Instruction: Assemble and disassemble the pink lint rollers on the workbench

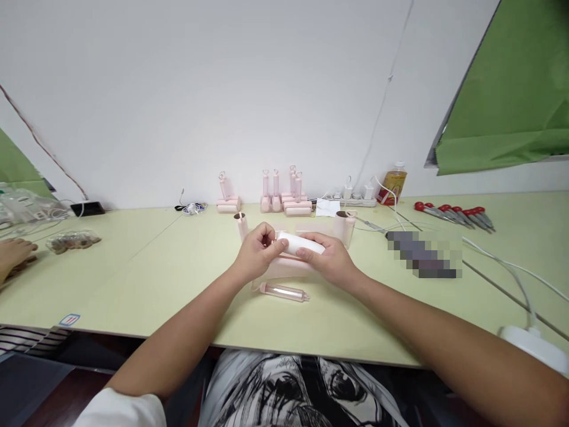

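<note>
A white cylinder [299, 244] is held level between my two hands above the table. My left hand [262, 249] is closed on its left end, with the thumb along the top. My right hand [326, 256] wraps round its right end. Just below the cylinder lies a pale pink part [291, 268], partly hidden by my hands. Nearer the table's front edge rests a clear pink tube [284, 292] with a loop at its left end. Pink pieces stand on either side of my hands, one at the left [242, 226] and one at the right [345, 228].
Several pink assemblies [297, 207] stand by the wall. At the right are a power strip [364, 202], a drink bottle [393, 182], red-ended tools [453, 214], a blurred dark object [422, 255] and white cables. Another person's hand [15, 254] is at the far left, near a plastic bag [73, 241].
</note>
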`<state>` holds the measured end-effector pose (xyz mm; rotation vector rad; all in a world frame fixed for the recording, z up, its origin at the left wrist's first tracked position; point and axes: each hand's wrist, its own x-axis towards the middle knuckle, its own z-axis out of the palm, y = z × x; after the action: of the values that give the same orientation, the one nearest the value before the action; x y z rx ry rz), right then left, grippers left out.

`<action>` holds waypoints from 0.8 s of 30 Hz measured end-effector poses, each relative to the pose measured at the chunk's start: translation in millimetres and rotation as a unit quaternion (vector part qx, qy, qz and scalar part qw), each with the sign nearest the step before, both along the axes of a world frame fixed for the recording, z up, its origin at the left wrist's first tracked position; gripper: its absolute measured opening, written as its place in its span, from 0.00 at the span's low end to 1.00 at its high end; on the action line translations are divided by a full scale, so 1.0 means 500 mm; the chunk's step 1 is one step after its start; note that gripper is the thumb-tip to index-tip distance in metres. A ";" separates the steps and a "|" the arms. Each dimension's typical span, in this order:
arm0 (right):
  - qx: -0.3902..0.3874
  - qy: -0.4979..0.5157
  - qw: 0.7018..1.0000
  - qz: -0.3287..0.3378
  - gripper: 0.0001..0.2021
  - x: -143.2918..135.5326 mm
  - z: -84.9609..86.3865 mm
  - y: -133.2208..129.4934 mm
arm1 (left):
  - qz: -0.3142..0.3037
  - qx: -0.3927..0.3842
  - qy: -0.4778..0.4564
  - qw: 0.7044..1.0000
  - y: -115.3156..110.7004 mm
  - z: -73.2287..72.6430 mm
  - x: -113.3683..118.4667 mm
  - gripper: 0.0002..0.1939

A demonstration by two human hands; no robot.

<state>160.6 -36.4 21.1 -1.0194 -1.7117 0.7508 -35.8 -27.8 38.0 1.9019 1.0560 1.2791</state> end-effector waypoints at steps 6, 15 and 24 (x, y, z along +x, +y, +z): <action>0.019 0.028 0.999 -0.027 0.19 -0.003 0.006 -0.014 | 0.014 0.017 -0.008 1.000 -0.018 0.004 0.006 0.17; 0.019 0.076 0.995 -0.063 0.21 -0.005 0.003 -0.008 | 0.055 0.043 0.008 0.997 -0.039 0.006 0.023 0.17; -0.002 0.165 0.983 -0.075 0.25 0.039 0.023 0.028 | -0.003 0.024 0.307 0.951 -0.077 0.029 -0.027 0.16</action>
<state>180.3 -22.4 32.6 -0.9563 -1.3348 0.7778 -49.2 -66.5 52.7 2.4123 1.3162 0.7107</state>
